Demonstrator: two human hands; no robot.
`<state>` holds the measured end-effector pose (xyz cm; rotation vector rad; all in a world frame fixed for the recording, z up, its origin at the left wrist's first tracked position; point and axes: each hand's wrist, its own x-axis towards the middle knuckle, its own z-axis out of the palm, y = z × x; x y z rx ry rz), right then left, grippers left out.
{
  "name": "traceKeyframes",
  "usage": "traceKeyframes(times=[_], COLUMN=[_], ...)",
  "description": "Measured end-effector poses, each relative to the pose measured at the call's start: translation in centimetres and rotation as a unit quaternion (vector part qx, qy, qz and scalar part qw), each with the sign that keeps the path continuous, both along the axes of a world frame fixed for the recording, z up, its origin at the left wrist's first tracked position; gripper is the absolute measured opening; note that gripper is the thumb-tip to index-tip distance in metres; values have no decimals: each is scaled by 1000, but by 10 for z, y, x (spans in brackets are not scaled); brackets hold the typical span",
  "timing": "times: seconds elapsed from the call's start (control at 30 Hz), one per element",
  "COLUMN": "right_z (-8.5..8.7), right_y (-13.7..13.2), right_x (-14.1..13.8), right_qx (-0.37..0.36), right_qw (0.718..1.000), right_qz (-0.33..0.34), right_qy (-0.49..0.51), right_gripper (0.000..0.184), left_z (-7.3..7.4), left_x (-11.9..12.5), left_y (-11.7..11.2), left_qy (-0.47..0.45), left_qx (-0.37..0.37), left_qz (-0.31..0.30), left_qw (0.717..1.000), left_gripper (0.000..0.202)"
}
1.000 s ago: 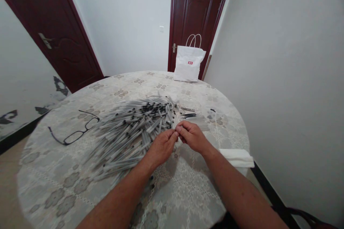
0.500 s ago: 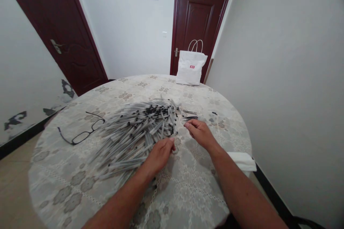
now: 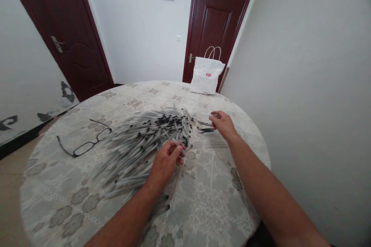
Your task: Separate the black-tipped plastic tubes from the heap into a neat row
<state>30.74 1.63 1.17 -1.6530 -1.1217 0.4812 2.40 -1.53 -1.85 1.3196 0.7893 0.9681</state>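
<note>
A large heap of translucent pens [image 3: 136,135] with dark ends lies across the middle of the table. At the heap's right edge, my left hand [image 3: 166,158] is closed around one pale translucent pen [image 3: 175,142], gripped between thumb and fingers. My right hand [image 3: 224,123] hovers just right of a few thin dark refills [image 3: 205,130]; its fingers are curled together, and whatever they hold is too small to make out. Under the right wrist lies a row of clear thin tubes [image 3: 216,141].
The round table [image 3: 214,208] has a patterned cloth. Black-framed glasses [image 3: 84,148] lie open at the left. A white paper bag [image 3: 207,77] stands at the far edge. Walls and two dark red doors surround the table.
My right hand has moved up and to the right, beside the dark refills. My left hand has shifted slightly left and turned, and a pen now shows in its fingers.
</note>
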Motion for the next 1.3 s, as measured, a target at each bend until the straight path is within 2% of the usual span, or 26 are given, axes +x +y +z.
traceKeyframes(times=[0.1, 0.2, 0.27, 0.37, 0.4, 0.47, 0.6, 0.7, 0.8, 0.93, 1.0, 1.13, 1.3], right_z=[5, 0, -4, -8, -8, -7, -5, -4, -7, -21, -27, -33, -40], right_y=[11, -7, -32, -73, -84, -98, -106, -109, -114, -116, -114, -107, -100], right_x=[6, -12, -34, -69, -79, -91, -90, -71, -41, -3, 5, 0, -5], right_qx=[39, 21, -14, -21, -17, 4, 22, -22, -97, -215, -242, -244, -253], right_qw=[998, 999, 998, 974, 962, 950, 933, 914, 896, 869, 857, 851, 846], right_qz=[-32, -12, 58, 207, 237, 252, 276, 310, 271, 139, 105, 92, 67], right_qy=[34, 24, -10, -93, -134, -187, -228, -262, -339, -424, -442, -457, -464], right_gripper=[51, 41, 32, 23, 21, 18, 17, 17, 14, 16, 19, 21, 21], left_z=[-1, -2, -1, 0, 1, 1, 1, 2, 3, 0, -2, -8, -16], left_x=[0, -1, -2, -3, -3, -3, -2, -4, -6, -10, -11, -11, -10], left_y=[0, 0, -1, -3, -4, -7, -11, -12, -8, -1, 1, 2, 1], left_qy=[-13, -17, -12, 18, 33, 65, 107, 145, 167, 209, 239, 311, 424], left_qx=[-1, 0, 3, 30, 44, 73, 111, 134, 150, 198, 230, 333, 424], left_qz=[16, 20, 18, 10, 5, -9, -39, -39, -2, 61, 79, 87, 24], left_qw=[1000, 1000, 1000, 999, 998, 995, 987, 979, 974, 956, 940, 886, 800], left_gripper=[27, 25, 24, 22, 21, 19, 21, 22, 23, 25, 25, 21, 19])
